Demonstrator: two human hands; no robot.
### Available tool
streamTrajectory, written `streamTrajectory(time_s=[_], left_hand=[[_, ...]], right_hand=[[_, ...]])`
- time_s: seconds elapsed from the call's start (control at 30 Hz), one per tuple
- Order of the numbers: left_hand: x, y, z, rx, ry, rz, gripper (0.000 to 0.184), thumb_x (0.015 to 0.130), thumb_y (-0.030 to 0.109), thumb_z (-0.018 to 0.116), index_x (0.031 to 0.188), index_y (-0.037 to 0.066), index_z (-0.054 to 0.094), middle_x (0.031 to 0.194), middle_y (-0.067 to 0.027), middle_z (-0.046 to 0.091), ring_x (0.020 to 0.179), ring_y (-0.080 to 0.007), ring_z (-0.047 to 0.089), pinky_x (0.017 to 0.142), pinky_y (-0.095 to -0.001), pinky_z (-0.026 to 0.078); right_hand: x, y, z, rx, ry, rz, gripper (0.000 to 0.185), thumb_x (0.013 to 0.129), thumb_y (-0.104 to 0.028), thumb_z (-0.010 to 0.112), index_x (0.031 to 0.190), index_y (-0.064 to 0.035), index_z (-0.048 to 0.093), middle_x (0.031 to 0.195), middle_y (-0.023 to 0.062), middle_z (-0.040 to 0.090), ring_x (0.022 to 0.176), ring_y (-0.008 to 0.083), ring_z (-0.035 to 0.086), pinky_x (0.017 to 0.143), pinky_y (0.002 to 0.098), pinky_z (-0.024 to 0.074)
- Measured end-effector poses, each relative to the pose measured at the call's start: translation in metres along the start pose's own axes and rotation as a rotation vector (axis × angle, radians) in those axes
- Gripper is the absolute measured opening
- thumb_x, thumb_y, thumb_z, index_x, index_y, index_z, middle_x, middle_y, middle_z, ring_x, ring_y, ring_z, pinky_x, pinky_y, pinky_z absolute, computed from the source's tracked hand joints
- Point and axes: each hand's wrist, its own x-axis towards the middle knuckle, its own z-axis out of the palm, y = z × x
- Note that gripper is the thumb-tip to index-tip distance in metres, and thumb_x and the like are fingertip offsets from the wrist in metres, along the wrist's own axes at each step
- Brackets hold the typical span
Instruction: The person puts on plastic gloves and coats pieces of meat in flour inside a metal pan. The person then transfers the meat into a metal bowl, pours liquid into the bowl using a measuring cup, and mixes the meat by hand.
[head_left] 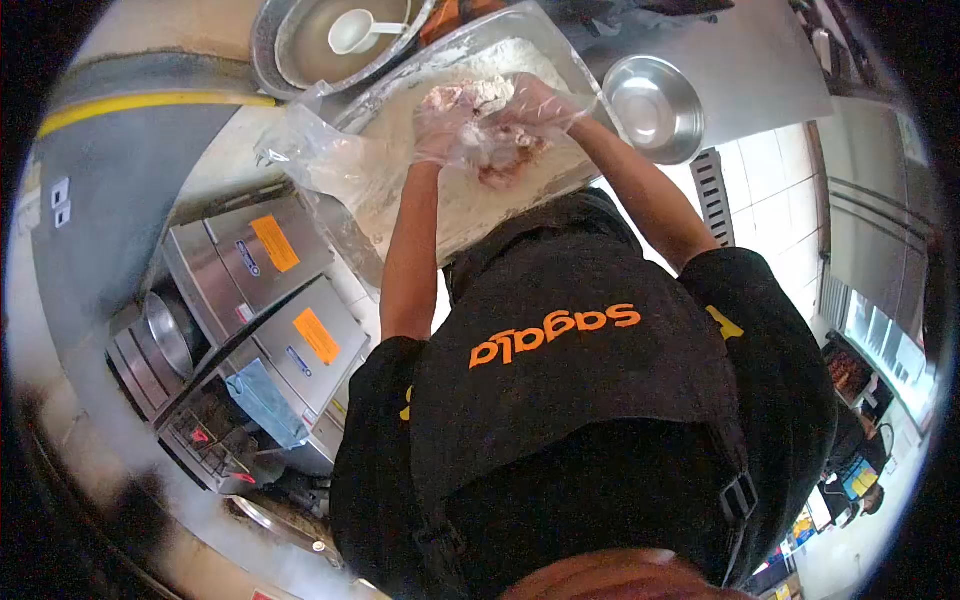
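Observation:
A clear plastic bag (325, 150) spreads across both my hands above a large rectangular tub (572, 55). Pale flour (400, 205) covers the tub's bottom. My left hand (436, 138) grips the bag on the left, its fingers partly hidden by plastic and meat. On the right, my right hand (543, 106) closes on the bag's other side. Floured raw meat (468, 97) shows at the top between my hands. More reddish meat (512, 165) appears lower, seen through the plastic; whether it is inside the bag I cannot tell.
A shiny steel bowl (640, 88) stands right of the tub. Behind it on the left is a round basin (268, 50) with a white scoop (352, 32). Steel units (205, 285) with orange labels and a blue cloth (265, 400) are at left. Another person (865, 490) is far right.

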Motion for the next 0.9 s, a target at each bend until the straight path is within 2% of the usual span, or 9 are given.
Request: streamTrajectory(time_s=[0.2, 0.3, 0.37, 0.43, 0.5, 0.53, 0.7, 0.83, 0.9], left_hand=[[-0.036, 0.002, -0.023, -0.393, 0.179, 0.056, 0.040, 0.085, 0.037, 0.051, 0.110, 0.006, 0.055, 0.099, -0.0113, 0.059, 0.082, -0.0228, 0.054, 0.077, -0.0327, 0.044], [-0.060, 0.048, -0.065, -1.168, 0.075, 0.030, 0.035, 0.083, 0.031, 0.057, 0.104, 0.003, 0.057, 0.099, -0.0115, 0.059, 0.078, -0.0190, 0.053, 0.075, -0.0298, 0.044], [-0.058, -0.016, -0.011, -0.919, 0.148, 0.133, 0.036, 0.082, 0.029, 0.059, 0.105, 0.001, 0.055, 0.103, -0.0127, 0.057, 0.084, -0.0178, 0.053, 0.076, -0.0287, 0.044], [-0.059, -0.024, -0.005, -0.769, 0.199, -0.029, 0.040, 0.080, 0.028, 0.060, 0.109, 0.000, 0.052, 0.108, -0.0135, 0.055, 0.091, -0.0185, 0.052, 0.079, -0.0291, 0.043], [-0.060, -0.011, -0.013, -0.704, 0.222, -0.450, 0.047, 0.079, 0.028, 0.062, 0.114, -0.001, 0.049, 0.115, -0.0139, 0.052, 0.099, -0.0212, 0.051, 0.085, -0.0311, 0.041], [-0.058, -0.015, -0.007, -0.677, 0.197, -0.509, 0.046, 0.079, 0.028, 0.061, 0.114, 0.000, 0.049, 0.113, -0.0138, 0.053, 0.097, -0.0209, 0.051, 0.083, -0.0314, 0.041], [-0.037, -0.022, 0.035, -0.491, -0.205, -0.171, 0.043, 0.081, 0.032, 0.055, 0.113, 0.004, 0.052, 0.104, -0.0133, 0.056, 0.087, -0.0191, 0.052, 0.074, -0.0327, 0.043], [-0.010, -0.034, 0.069, -0.306, -0.327, 0.110, 0.038, 0.079, 0.026, 0.054, 0.111, 0.006, 0.054, 0.101, -0.0101, 0.058, 0.085, -0.0174, 0.053, 0.072, -0.0324, 0.045], [-0.007, -0.043, 0.089, -0.677, -0.333, -0.055, 0.036, 0.075, 0.017, 0.055, 0.110, 0.007, 0.056, 0.102, -0.0070, 0.059, 0.085, -0.0169, 0.054, 0.072, -0.0316, 0.045]], right_hand=[[0.005, 0.023, -0.009, -0.015, 0.082, -0.154, 0.043, 0.066, -0.019, 0.072, 0.098, 0.0027, 0.054, 0.090, 0.0124, 0.062, 0.080, 0.0171, 0.058, 0.068, 0.0309, 0.0482], [-0.013, 0.011, -0.015, -0.008, 0.113, -0.293, 0.047, 0.068, -0.022, 0.071, 0.103, 0.0036, 0.053, 0.096, 0.0134, 0.061, 0.086, 0.0188, 0.058, 0.075, 0.0313, 0.0468], [-0.023, 0.010, -0.022, 0.064, 0.116, -0.254, 0.052, 0.069, -0.024, 0.070, 0.109, 0.0033, 0.051, 0.100, 0.0134, 0.060, 0.091, 0.0199, 0.057, 0.079, 0.0311, 0.0456], [-0.021, 0.029, -0.026, 0.164, 0.145, -0.099, 0.057, 0.070, -0.026, 0.069, 0.115, 0.0021, 0.048, 0.104, 0.0129, 0.059, 0.094, 0.0210, 0.055, 0.082, 0.0309, 0.0445], [-0.003, 0.090, -0.028, -0.070, 0.028, 0.060, 0.058, 0.071, -0.029, 0.068, 0.119, -0.0034, 0.047, 0.113, 0.0138, 0.054, 0.099, 0.0222, 0.053, 0.087, 0.0318, 0.0417], [0.004, 0.107, -0.029, -0.189, -0.031, 0.138, 0.058, 0.072, -0.031, 0.067, 0.120, -0.0061, 0.047, 0.117, 0.0142, 0.051, 0.101, 0.0228, 0.052, 0.089, 0.0322, 0.0402], [0.012, 0.127, 0.021, 0.216, -0.232, 0.045, 0.053, 0.078, -0.043, 0.055, 0.122, -0.0151, 0.047, 0.131, 0.0119, 0.037, 0.111, 0.0261, 0.043, 0.095, 0.0354, 0.0327], [0.026, 0.086, 0.046, -0.101, -0.231, 0.096, 0.065, 0.072, -0.048, 0.060, 0.121, -0.0069, 0.046, 0.124, 0.0138, 0.043, 0.107, 0.0289, 0.045, 0.091, 0.0358, 0.0349], [0.023, 0.081, 0.047, -0.063, -0.153, 0.180, 0.045, 0.076, -0.036, 0.060, 0.114, -0.0145, 0.053, 0.111, 0.0152, 0.052, 0.104, 0.0272, 0.046, 0.092, 0.0376, 0.0342]])
